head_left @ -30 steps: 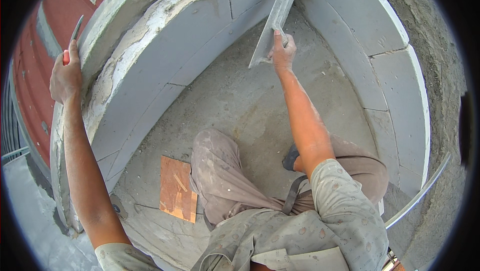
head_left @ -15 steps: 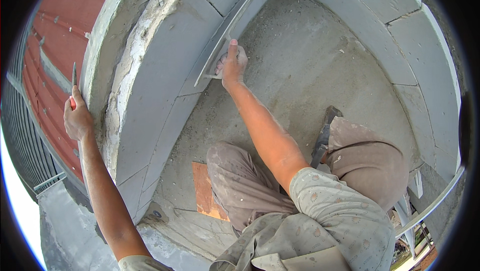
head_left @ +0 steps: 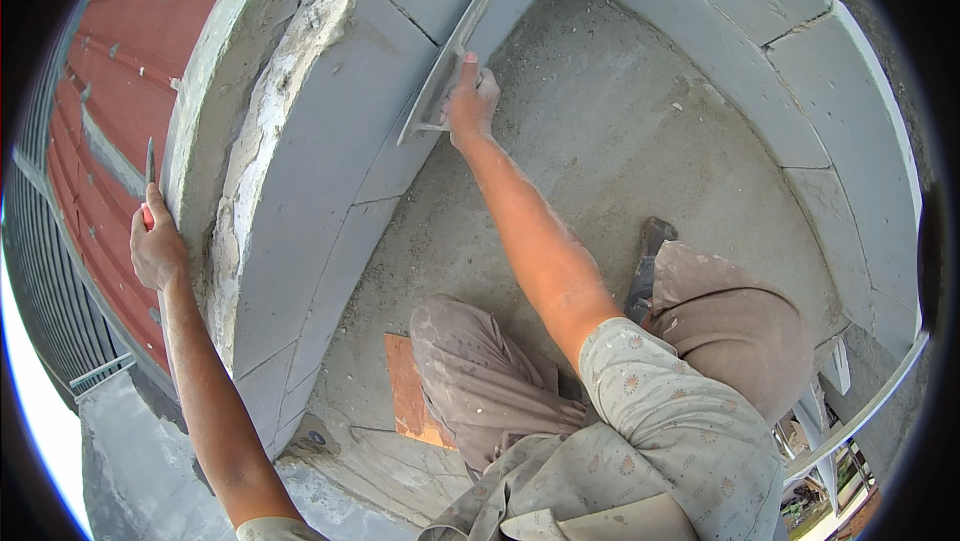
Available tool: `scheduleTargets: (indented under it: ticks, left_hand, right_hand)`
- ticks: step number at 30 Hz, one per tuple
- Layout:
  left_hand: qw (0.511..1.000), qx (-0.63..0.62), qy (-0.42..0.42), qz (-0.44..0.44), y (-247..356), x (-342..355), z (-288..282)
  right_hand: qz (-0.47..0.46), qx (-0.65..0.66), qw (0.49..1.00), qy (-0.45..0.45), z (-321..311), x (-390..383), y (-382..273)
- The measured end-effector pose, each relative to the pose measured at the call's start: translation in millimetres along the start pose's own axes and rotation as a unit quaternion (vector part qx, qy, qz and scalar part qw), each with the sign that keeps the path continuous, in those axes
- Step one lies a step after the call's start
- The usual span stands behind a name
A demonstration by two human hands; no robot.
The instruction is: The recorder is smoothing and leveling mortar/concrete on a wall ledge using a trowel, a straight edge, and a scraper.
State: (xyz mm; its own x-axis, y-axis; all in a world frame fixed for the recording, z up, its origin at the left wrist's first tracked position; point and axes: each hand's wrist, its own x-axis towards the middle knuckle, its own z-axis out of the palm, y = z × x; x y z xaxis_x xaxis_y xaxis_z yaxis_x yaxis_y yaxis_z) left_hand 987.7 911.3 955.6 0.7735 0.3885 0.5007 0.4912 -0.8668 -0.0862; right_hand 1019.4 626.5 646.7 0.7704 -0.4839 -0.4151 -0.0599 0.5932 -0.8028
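My right hand (head_left: 473,101) grips a grey finishing trowel (head_left: 440,76) by its handle, the long flat plate upright against, or very close to, the inner face of the curved left block wall (head_left: 310,201). My left hand (head_left: 158,246) holds a small red-handled tool (head_left: 149,156) with its thin metal blade pointing upward, beside the outer edge of the wall's rough plaster-crusted top (head_left: 215,121). The inner wall face is grey blocks with thin joints.
A second curved block wall (head_left: 790,111) runs along the right. The concrete floor (head_left: 580,121) lies between, with a brown board (head_left: 405,391) beside my left knee and my dark footwear (head_left: 650,251). Outside left are red corrugated roofing (head_left: 115,71) and a metal grille (head_left: 55,281).
My right hand and trowel moved left from over the floor to the left wall, then slightly upward along it. My left hand shifted down a little, and the view has turned.
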Motion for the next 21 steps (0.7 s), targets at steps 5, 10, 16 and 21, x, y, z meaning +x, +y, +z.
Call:
scheduleTargets:
  ticks: [5, 10, 16, 21]
  left_hand:
    - [0.999, -0.006, -0.031, -0.017, 6, 1, -7]
    - [1.000, -0.005, -0.010, -0.007, 1, 1, -5]
    - [1.000, -0.003, 0.015, 0.015, 6, 0, -6]
    - [1.000, -0.001, -0.014, -0.009, 12, -4, -12]
  right_hand:
    - [-0.157, -0.008, 0.987, 0.015, -17, 63, -74]
    - [-0.019, 0.086, 0.996, 0.002, -37, 78, -98]
    - [0.003, 0.095, 0.995, 0.004, -47, 96, -97]
    - [0.019, 0.115, 0.992, -0.055, -39, 92, -102]
